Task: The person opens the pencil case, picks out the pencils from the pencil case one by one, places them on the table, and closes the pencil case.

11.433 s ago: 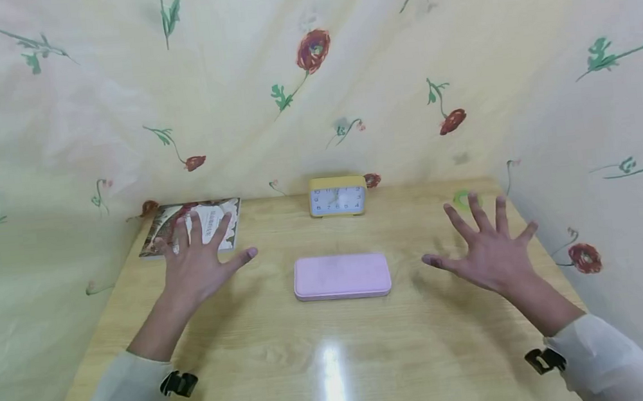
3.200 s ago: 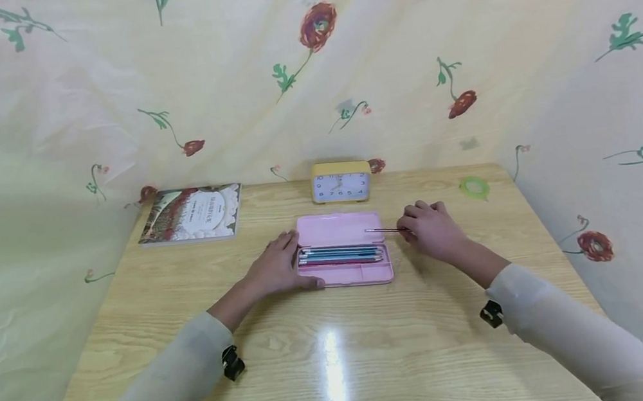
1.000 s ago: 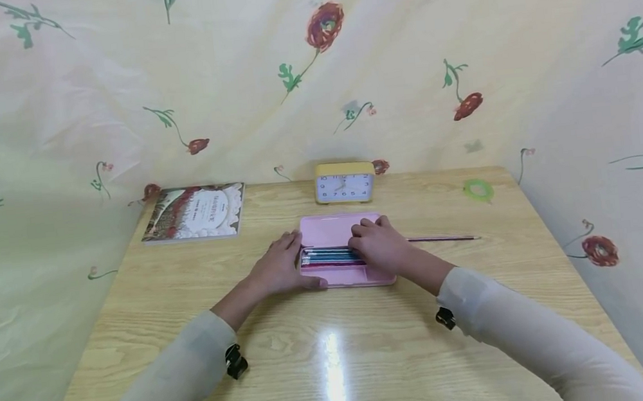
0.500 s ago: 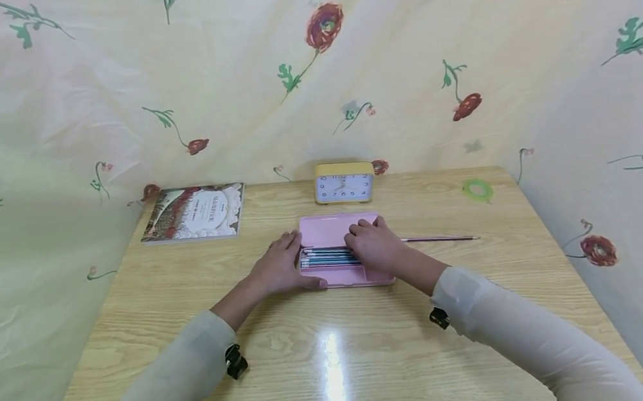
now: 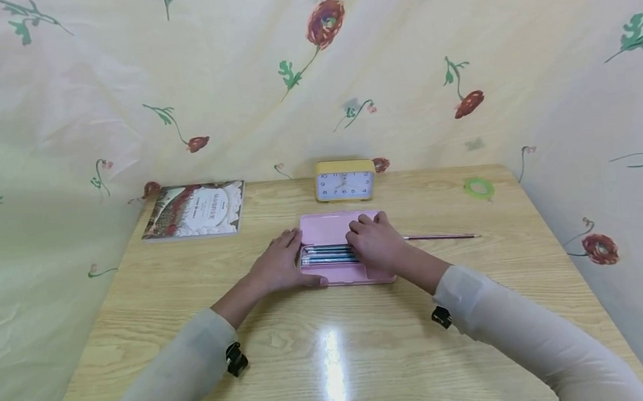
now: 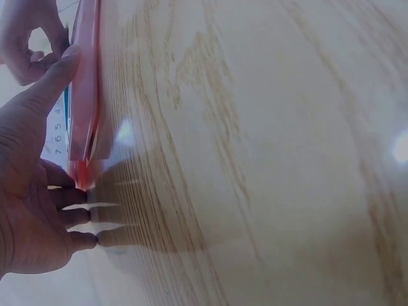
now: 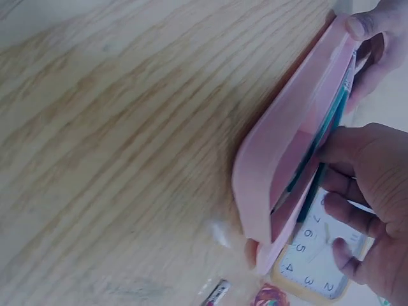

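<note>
In the head view a pink pencil case [image 5: 324, 227] lies with its lid tipped back on the table. Several teal and blue pencils [image 5: 327, 255] lie side by side in its long compartment. My left hand [image 5: 277, 268] grips the case's left end, thumb along the front edge and fingers round the far side. Over the right part of the compartment, my right hand [image 5: 377, 245] pinches a teal pencil [image 7: 336, 113], seen beneath its thumb in the right wrist view. That hand hides the pencils' right ends. A dark red pencil [image 5: 444, 236] lies on the table to its right.
Behind the case stands a yellow alarm clock [image 5: 345, 180]. A book [image 5: 197, 211] lies at the back left of the wooden table [image 5: 246, 382], and a green tape roll [image 5: 479, 188] at the back right. Floral cloth [image 5: 239, 73] surrounds the table's back and sides.
The case was shut at first, with both hands spread apart. Later my right hand held the dark red pencil; now that lies on the table and the hand is back over the case.
</note>
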{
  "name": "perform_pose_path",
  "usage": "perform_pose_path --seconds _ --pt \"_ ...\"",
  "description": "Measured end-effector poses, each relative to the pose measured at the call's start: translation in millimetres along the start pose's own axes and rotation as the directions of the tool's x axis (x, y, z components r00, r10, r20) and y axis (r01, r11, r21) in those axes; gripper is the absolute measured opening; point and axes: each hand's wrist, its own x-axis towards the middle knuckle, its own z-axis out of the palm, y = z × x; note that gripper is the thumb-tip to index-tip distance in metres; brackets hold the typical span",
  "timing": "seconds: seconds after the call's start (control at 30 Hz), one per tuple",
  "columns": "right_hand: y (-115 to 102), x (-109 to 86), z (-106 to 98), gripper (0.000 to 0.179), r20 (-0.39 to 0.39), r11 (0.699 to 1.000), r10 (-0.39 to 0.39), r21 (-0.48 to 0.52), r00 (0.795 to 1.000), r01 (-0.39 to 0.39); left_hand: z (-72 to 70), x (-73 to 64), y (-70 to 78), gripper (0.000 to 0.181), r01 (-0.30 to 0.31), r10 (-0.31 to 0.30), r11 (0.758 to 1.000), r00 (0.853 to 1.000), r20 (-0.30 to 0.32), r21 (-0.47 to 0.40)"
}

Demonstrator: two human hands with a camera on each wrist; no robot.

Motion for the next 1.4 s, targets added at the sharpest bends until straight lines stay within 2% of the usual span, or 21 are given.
perform_pose_path --seconds 0.17,0.43,0.6,0.77,1.13,1.27,1.4 --pt "7.5 -7.0 6.7 0.009 -0.120 1.000 -0.010 -0.030 0.993 0.006 -1.6 -0.4 2.6 0.143 -0.012 0.012 0.999 1.000 0.003 0.038" --pt "23.2 -26.2 7.1 0.008 -0.230 1.000 -0.011 -0.028 0.973 0.005 0.9 0.2 2.9 0.143 -0.006 0.006 1.000 1.000 0.000 0.029" --pt "41.6 -41.4 17.5 0.011 -0.326 1.000 -0.021 -0.021 0.945 0.015 3.0 -0.1 2.5 0.142 -0.006 0.006 1.000 1.000 0.002 0.029" --pt "65.4 -62.8 27.7 0.012 -0.402 1.000 0.001 0.009 0.916 0.003 2.9 -1.5 2.6 0.141 -0.004 0.004 0.999 1.000 0.002 0.033" --pt "122.0 -124.8 42.6 0.025 -0.448 0.999 0.016 0.040 0.894 0.002 2.4 -2.2 1.7 0.140 -0.018 0.019 1.000 1.000 -0.007 0.020" --pt "134.1 -144.9 48.4 0.026 -0.452 1.000 0.006 0.030 0.892 0.008 0.9 -3.7 3.0 0.140 -0.020 0.021 1.000 1.000 -0.009 0.018" --pt "140.1 -157.2 52.0 0.028 -0.437 1.000 0.015 0.016 0.899 -0.009 0.9 -3.6 3.3 0.139 -0.017 0.017 1.000 1.000 -0.006 0.024"
